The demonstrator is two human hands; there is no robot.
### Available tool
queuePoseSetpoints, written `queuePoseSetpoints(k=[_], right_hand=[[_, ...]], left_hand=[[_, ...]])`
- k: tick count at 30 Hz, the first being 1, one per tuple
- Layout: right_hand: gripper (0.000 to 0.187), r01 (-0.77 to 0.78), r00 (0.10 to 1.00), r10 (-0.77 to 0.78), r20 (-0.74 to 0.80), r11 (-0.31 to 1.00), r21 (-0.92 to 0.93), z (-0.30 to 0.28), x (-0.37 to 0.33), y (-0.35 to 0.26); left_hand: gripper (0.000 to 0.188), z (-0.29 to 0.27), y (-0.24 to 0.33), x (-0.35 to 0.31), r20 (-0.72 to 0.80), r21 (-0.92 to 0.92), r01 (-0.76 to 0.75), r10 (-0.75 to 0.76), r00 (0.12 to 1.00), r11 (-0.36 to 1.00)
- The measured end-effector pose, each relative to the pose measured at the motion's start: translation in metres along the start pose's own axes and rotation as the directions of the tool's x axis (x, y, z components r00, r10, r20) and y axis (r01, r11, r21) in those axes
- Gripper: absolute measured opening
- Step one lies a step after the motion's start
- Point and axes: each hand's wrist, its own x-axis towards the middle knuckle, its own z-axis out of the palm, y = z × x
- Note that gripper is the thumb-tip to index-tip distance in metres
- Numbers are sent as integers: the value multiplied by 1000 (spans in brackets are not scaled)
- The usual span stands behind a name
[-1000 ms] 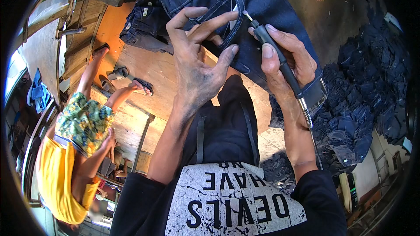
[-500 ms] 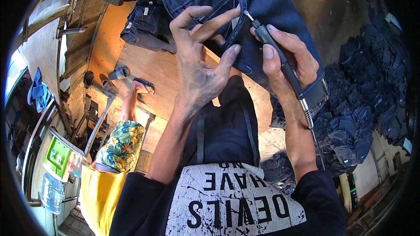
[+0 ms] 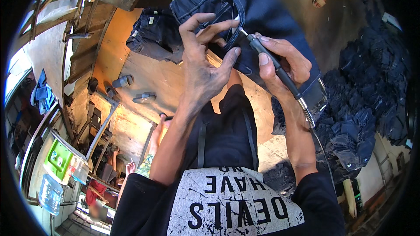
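From left to right, a dark folded garment [image 3: 159, 35] lies beside the left hand [image 3: 204, 67], whose thumb and fingers spread wide at the curved pocket edge [image 3: 240, 9] of a navy garment [image 3: 278, 22] beneath both hands, while the right hand [image 3: 297, 61] grips a black pen-shaped tool [image 3: 282, 73], its tip at that edge, near a heap of dark cloth [image 3: 350, 100].

Sunlit wooden floor [image 3: 153, 75], timber wall [image 3: 84, 51]
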Motion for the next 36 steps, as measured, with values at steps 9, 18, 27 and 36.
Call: queuePoseSetpoints(k=[9,18,27,36], right_hand=[[14,-111,987,94,-129,985,-130,-47,-46,-52],[36,60,997,-75,-17,895,-442,-42,-54,-18],[32,-73,993,51,-105,974,-214,-52,-48,3],[27,80,996,-75,44,987,-139,-77,-46,2]], left_hand=[[92,-12,16,44,-30,113,-46,50,998,993],[77,-37,7,93,-384,620,-101,413,826,778],[82,97,4,-66,71,-413,426,-438,896,805],[53,82,41,-59,-133,-137,445,-462,877,885]])
